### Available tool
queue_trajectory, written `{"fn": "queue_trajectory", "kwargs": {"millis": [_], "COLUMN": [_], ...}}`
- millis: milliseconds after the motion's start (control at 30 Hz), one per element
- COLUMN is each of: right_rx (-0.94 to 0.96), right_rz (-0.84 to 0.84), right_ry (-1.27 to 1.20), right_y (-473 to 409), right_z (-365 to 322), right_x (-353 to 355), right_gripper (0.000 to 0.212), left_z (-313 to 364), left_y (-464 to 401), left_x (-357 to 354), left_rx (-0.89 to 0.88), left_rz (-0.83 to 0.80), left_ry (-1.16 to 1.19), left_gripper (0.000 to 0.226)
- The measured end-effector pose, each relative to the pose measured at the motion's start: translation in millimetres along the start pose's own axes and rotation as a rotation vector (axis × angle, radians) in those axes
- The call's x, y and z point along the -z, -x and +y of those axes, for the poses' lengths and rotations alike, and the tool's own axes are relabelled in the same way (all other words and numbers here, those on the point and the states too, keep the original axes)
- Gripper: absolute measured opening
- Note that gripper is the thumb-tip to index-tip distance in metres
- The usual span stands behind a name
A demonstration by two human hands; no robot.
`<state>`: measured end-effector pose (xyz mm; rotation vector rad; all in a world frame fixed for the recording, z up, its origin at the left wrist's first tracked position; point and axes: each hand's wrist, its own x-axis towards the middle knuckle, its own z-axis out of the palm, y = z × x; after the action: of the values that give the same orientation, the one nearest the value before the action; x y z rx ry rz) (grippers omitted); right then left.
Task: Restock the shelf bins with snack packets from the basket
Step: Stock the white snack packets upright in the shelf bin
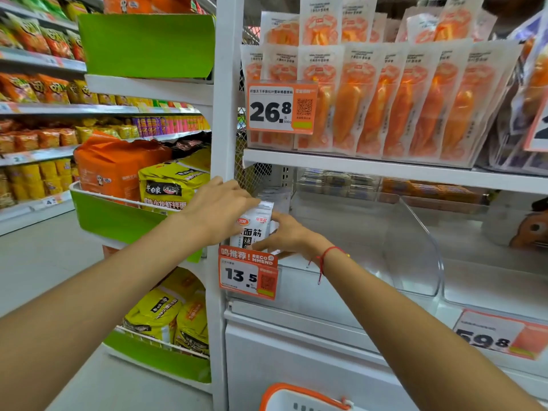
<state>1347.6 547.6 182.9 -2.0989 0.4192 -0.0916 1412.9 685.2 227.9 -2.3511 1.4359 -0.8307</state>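
A white snack packet (254,226) with black characters stands upright at the front left corner of a clear plastic shelf bin (415,247). My left hand (218,212) grips its top and left side. My right hand (289,235) holds its right side and lower edge, fingers pointing left. A red string bracelet circles my right wrist. The basket (299,397), white with an orange rim, shows only its top edge at the bottom of the view.
An orange price tag reading 13.5 (248,272) hangs on the bin front below the packet. Orange-and-white pouches (385,105) fill the shelf above, with a 26.8 tag (281,106). Green end-cap baskets (118,216) with noodle packs stand left. A second bin lies right.
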Motion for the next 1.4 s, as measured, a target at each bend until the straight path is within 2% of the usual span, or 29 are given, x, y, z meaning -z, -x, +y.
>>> {"fn": "queue_trajectory", "kwargs": {"millis": [100, 200, 300, 467, 567, 667, 733, 900, 1000, 1100, 1200, 1300, 1400], "right_rx": [-0.116, -0.221, -0.263, -0.195, -0.141, -0.074, -0.052, -0.083, -0.13, -0.165, -0.163, -0.098, 0.023], "right_rz": [-0.093, -0.162, -0.203, -0.072, 0.01, 0.126, 0.171, 0.211, 0.147, 0.032, -0.011, 0.058, 0.193], "right_ry": [0.034, 0.115, 0.032, -0.225, -0.163, -0.032, -0.005, -0.029, -0.083, -0.095, -0.008, 0.04, 0.03], "right_y": [1, 0, 2, 11, 8, 0, -3, -9, -1, 14, 25, 34, 49], "right_z": [-11, -16, -9, 4, 8, 12, 13, 17, 13, 7, 6, 10, 15], "right_x": [6, 12, 15, 16, 11, 6, 4, -3, 0, 5, 8, 10, 13], "right_gripper": [0.049, 0.05, 0.044, 0.018, 0.002, 0.017, 0.019, 0.018, 0.02, 0.025, 0.042, 0.047, 0.038], "left_z": [2, 1, 0, -1, 6, 4, 2, 3, 8, 13, 14, 15, 21], "left_y": [-5, -3, 6, 6, 2, -4, -8, -12, -16, -16, -11, -1, 12], "left_x": [0, -4, -14, -19, -22, -26, -27, -25, -22, -12, -1, 11, 24], "left_rx": [-0.037, -0.071, -0.064, -0.04, -0.044, -0.057, -0.07, -0.053, -0.007, 0.101, 0.169, 0.214, 0.264], "left_rz": [-0.052, -0.092, -0.143, -0.122, -0.195, -0.223, -0.222, -0.261, -0.304, -0.392, -0.43, -0.4, -0.296], "left_ry": [-0.052, -0.09, -0.038, 0.024, -0.041, -0.059, -0.055, -0.086, -0.073, 0.068, 0.208, 0.286, 0.371], "left_gripper": [0.055, 0.04, 0.043, 0.049, 0.06, 0.052, 0.043, 0.044, 0.043, 0.045, 0.049, 0.052, 0.059]}}
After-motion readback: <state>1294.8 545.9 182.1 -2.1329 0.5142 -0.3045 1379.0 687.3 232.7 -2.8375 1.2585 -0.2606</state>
